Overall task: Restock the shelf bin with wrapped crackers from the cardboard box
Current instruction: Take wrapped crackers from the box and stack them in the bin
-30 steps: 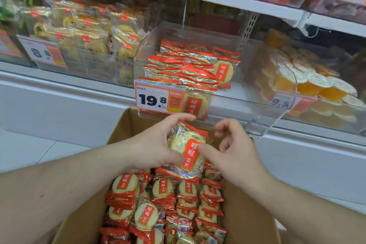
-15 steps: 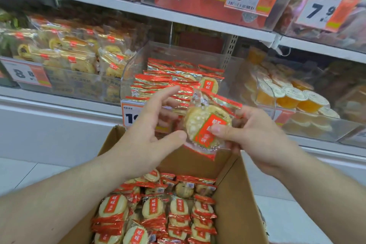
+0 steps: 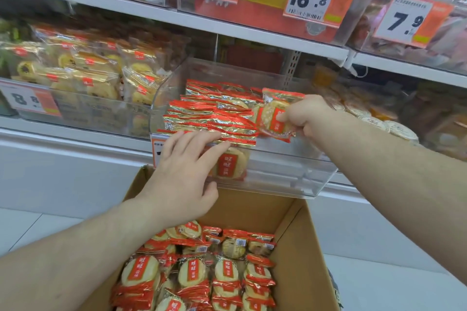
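Observation:
A clear plastic shelf bin [image 3: 290, 174] holds a row of red-and-gold wrapped crackers [image 3: 214, 113] standing on edge. My right hand [image 3: 307, 115] pinches one wrapped cracker [image 3: 271, 115] upright over the bin, at the right end of that row. My left hand [image 3: 184, 171] is spread with straight fingers, its fingertips touching the front packs at the bin's front wall. Below, the open cardboard box [image 3: 300, 247] is filled with several rows of the same wrapped crackers [image 3: 207, 275].
A bin of yellow pastries [image 3: 83, 76] stands to the left, jelly cups [image 3: 384, 121] to the right. The upper shelf [image 3: 227, 25] with price tags 9.8, 16.8 and 7.9 overhangs the bins. White tiled floor [image 3: 379, 283] lies beside the box.
My right hand took the cracker from my left hand and carried it up and right into the bin. My left hand let go and moved to the front packs.

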Available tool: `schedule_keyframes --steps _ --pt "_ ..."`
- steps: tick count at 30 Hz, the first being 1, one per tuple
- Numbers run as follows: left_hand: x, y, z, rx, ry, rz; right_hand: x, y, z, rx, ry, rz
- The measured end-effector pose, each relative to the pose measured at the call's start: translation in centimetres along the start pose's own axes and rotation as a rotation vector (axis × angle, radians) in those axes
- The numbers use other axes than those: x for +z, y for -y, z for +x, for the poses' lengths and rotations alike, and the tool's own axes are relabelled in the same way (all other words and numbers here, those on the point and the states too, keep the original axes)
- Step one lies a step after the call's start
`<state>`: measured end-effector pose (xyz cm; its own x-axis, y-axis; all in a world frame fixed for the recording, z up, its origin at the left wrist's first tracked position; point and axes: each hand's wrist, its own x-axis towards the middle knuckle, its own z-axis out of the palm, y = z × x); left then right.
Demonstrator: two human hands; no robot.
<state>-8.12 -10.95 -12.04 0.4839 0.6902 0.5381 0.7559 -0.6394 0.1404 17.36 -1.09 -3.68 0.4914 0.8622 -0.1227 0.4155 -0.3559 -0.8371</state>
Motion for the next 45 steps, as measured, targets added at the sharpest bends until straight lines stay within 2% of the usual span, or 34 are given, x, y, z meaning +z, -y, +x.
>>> schedule_keyframes --steps 4,12,16,19,31,38,45 --pt "0.0 0.0 0.0 -0.005 0.01 0.002 1.7 0.2 1.5 0.12 0.073 -0.086" --pt "-0.1 0.3 -0.2 0.012 -0.002 -0.032 3.9 -1.5 2.6 0.072 -0.014 -0.01" --pt "-0.2 0.3 -0.3 0.01 -0.004 -0.034 4.2 -1.8 2.9 0.039 0.001 -0.12" --pt "-0.1 0.3 -0.3 0.005 -0.008 -0.034 4.4 -1.9 3.0 -0.001 0.047 -0.211" --pt "-0.2 0.0 0.0 -0.018 -0.018 -0.054 2.9 -1.5 1.6 0.086 0.258 -0.122" --pt "-0.3 -0.1 -0.1 -0.018 -0.014 -0.054 1.0 -2.7 1.8 0.106 0.187 -0.183" --pt "-0.1 -0.1 -0.2 -0.017 -0.013 -0.039 2.2 -2.2 1.9 0.077 0.178 -0.216"
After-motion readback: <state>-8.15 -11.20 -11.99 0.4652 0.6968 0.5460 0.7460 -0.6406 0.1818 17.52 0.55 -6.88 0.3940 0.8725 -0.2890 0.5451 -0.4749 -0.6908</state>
